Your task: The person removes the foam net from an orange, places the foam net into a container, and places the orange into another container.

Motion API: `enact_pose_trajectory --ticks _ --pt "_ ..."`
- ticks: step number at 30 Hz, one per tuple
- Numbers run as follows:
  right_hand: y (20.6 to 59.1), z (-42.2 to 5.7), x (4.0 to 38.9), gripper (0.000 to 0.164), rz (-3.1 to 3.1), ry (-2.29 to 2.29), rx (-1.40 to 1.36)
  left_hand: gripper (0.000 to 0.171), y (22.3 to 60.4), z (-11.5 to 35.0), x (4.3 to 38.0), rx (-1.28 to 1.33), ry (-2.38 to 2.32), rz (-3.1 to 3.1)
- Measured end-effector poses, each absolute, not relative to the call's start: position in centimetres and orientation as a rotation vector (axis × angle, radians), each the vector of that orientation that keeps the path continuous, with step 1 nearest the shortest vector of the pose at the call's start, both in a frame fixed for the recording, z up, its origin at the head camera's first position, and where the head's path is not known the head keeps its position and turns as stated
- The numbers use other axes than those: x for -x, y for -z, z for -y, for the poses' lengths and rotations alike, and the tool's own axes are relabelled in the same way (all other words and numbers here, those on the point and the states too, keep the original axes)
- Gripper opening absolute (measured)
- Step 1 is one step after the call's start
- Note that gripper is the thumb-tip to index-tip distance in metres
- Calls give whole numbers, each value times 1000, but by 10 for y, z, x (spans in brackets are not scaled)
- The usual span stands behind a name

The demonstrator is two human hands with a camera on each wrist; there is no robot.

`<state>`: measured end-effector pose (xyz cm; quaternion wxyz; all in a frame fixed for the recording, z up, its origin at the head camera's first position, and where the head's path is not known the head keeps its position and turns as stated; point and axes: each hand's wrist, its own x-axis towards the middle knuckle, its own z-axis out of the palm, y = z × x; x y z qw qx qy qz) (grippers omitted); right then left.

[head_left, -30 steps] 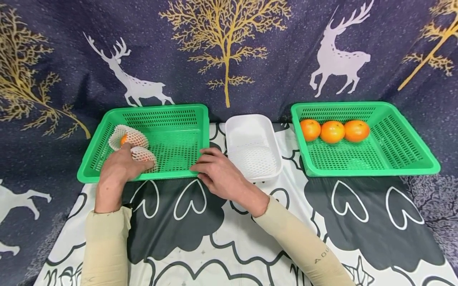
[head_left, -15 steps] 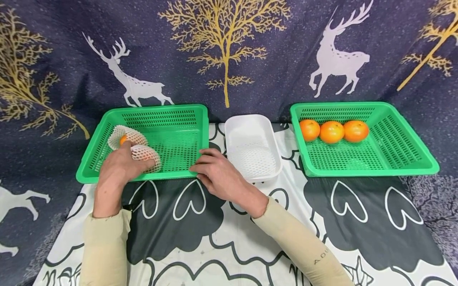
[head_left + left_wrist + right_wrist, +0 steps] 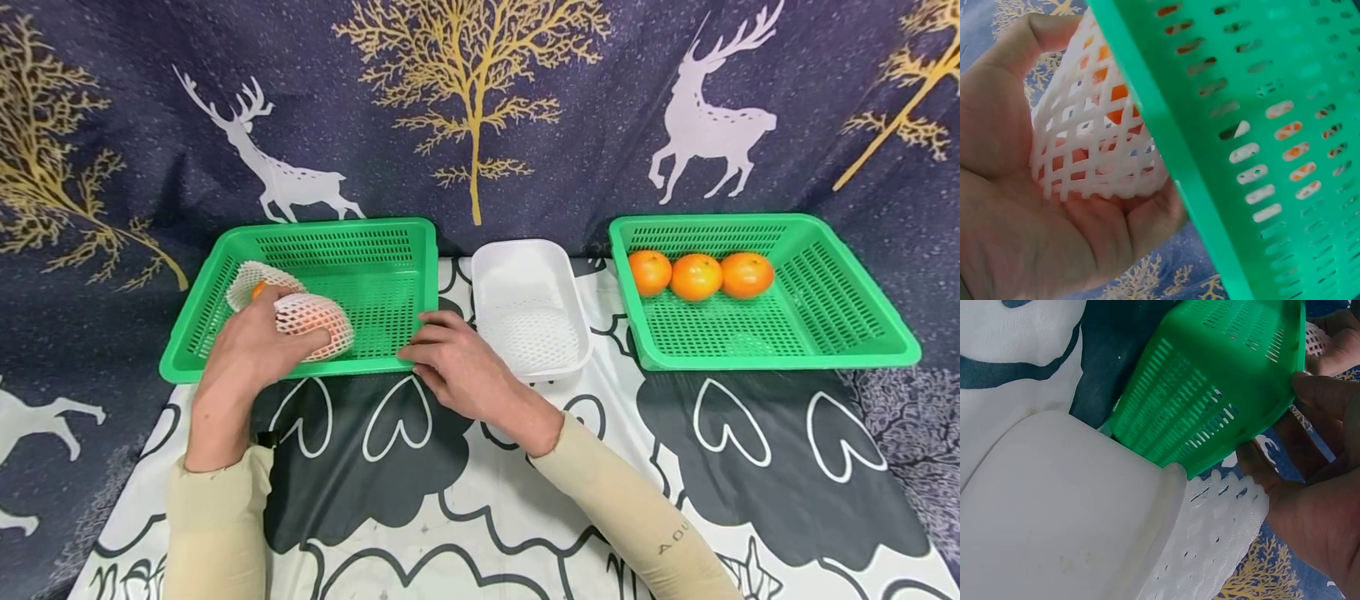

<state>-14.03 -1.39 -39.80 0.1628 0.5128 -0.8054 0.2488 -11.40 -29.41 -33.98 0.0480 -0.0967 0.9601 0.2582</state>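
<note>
The front part of the left green basket (image 3: 378,364) has my left hand (image 3: 251,342) over it, gripping an orange in a white foam net (image 3: 330,323). In the left wrist view, the net's open end (image 3: 1094,150) lies between thumb and fingers beside the basket rim, with orange skin showing through the mesh. Just behind that hand, a second netted orange (image 3: 242,285) rests in the basket, partly covered by the fingers. My right hand (image 3: 465,362) holds the basket's front right corner; in the right wrist view its thumb and fingers (image 3: 1325,394) are at the rim.
A white tray (image 3: 483,271) with white foam nets (image 3: 532,337) in it stands right of the left basket. Further right is another green basket (image 3: 757,362) holding three bare oranges (image 3: 696,277) in a row. A patterned cloth (image 3: 525,525) covers the table; a dark curtain hangs behind.
My left hand's netted orange has shifted right and turned so that more of its net shows. The left wrist has drawn slightly toward me. My right hand stays at the basket corner.
</note>
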Motion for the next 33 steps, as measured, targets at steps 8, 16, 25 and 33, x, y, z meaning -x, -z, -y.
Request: enact_pose_trajectory --ticks 8,16,25,33 --pt "400 13 141 20 2275 -705 -1477 84 333 285 108 271 -964 -2958" --pt "399 13 142 20 2281 -710 -1493 79 330 277 108 235 -1062 -2981" --pt "398 11 143 20 2281 -728 -1503 69 327 265 104 188 -1184 -2987" --pt "398 10 142 21 2293 -742 -1507 66 324 256 101 181 -1309 -2962"
